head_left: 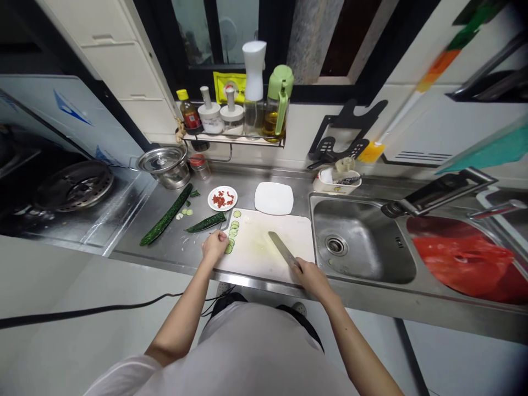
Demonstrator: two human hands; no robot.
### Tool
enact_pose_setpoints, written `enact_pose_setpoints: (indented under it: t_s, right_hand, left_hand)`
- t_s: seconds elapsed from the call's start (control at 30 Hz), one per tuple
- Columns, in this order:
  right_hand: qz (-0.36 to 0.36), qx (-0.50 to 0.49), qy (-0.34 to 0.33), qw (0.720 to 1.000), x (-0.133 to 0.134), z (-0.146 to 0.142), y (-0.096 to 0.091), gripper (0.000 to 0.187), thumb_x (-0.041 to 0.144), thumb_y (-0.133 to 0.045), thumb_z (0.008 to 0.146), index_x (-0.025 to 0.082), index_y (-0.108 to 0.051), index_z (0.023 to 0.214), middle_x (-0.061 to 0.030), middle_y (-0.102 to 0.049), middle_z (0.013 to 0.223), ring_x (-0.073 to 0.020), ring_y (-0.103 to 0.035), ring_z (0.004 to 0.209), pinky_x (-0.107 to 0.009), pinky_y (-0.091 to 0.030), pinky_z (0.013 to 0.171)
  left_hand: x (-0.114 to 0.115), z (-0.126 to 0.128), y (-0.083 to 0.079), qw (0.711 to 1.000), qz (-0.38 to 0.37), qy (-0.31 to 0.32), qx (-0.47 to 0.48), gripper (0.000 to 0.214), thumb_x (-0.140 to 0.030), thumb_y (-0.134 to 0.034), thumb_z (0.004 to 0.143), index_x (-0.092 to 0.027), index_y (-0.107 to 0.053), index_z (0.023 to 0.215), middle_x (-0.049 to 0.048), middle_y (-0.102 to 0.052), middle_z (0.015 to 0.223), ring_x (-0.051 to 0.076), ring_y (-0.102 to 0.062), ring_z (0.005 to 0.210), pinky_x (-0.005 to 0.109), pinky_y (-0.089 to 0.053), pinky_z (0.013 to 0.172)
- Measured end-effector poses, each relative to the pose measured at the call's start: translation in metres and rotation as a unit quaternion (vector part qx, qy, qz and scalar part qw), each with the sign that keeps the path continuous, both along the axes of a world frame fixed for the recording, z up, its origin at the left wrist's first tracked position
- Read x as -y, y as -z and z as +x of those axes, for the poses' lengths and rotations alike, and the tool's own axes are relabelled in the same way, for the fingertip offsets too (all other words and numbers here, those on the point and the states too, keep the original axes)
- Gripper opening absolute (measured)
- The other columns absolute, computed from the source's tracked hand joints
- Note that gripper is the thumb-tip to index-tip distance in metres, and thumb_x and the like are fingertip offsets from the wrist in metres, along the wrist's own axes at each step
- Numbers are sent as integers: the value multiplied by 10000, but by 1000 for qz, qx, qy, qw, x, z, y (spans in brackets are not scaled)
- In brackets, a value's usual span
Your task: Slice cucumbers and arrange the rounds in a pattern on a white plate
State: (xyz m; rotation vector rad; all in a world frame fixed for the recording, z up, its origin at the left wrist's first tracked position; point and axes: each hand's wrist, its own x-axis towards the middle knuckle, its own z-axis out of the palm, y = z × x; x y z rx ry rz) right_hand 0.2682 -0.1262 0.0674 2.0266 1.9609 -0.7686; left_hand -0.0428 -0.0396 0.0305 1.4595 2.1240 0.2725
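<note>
My right hand (310,275) is closed round the handle of a knife (282,248), whose blade lies low over the white cutting board (284,231). My left hand (214,245) rests with fingers curled at the board's left edge, touching a row of cucumber slices (233,231). A cut cucumber piece (206,223) lies just left of the board, and a long cucumber (167,214) lies further left on the steel counter.
A small plate of red chopped bits (222,198) and a white plate (274,198) sit behind the board. A steel sink (358,242) is at the right, with a red basin (466,258) beyond. A lidded pot (164,164), a stove (74,187) and a condiment shelf (235,137) stand at the back.
</note>
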Motion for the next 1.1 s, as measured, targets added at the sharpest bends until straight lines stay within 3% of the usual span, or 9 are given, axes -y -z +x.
enact_pose_setpoints:
  t_s: [0.23, 0.43, 0.63, 0.83, 0.97, 1.1]
  right_hand:
    - [9, -2, 9, 1000, 3, 3, 1, 274, 330, -338, 968, 206, -576, 1020, -69, -691, 980, -191, -622, 893, -248, -260, 607]
    - [11, -5, 13, 1000, 5, 4, 2, 270, 331, -335, 972, 211, -572, 1020, -67, -690, 968, -186, -622, 885, -251, -258, 606]
    - [9, -18, 19, 1000, 7, 3, 3, 250, 310, -351, 965, 204, -569, 1022, -69, -687, 965, -185, -618, 889, -248, -268, 621]
    - [5, -16, 24, 1000, 9, 3, 4, 244, 313, -363, 961, 208, -571, 1031, -71, -690, 981, -187, -620, 896, -249, -270, 627]
    - [10, -17, 24, 1000, 11, 1, 5, 262, 331, -354, 964, 206, -574, 1030, -72, -689, 965, -190, -622, 897, -250, -276, 629]
    - [5, -15, 30, 999, 12, -2, 7, 284, 348, -345, 967, 210, -578, 1053, -81, -688, 982, -198, -624, 895, -254, -294, 641]
  left_hand:
    - [-32, 18, -2, 999, 37, 14, 19, 324, -319, -587, 797, -250, -619, 1112, 16, -704, 972, 187, -628, 934, 258, -416, 791]
    - [-67, 44, 5, 995, 59, 71, -38, 446, -249, -521, 852, -177, -534, 1292, 140, -641, 1170, 252, -580, 1114, 298, -404, 920]
    - [-91, 58, 15, 990, 23, 84, -110, 361, -175, -434, 891, -125, -565, 1224, 198, -599, 1202, 269, -610, 1065, 336, -445, 893]
    - [-97, 56, 17, 988, 27, 92, -119, 310, -131, -427, 880, -109, -601, 1135, 210, -590, 1170, 263, -624, 1010, 337, -462, 856]
    - [-96, 54, 14, 987, 53, 96, -117, 300, -151, -451, 873, -155, -585, 1141, 173, -597, 1158, 246, -627, 985, 321, -459, 827]
    - [-92, 53, 11, 993, 54, 77, -66, 221, -198, -480, 869, -209, -626, 1034, 96, -675, 1004, 226, -633, 944, 295, -449, 783]
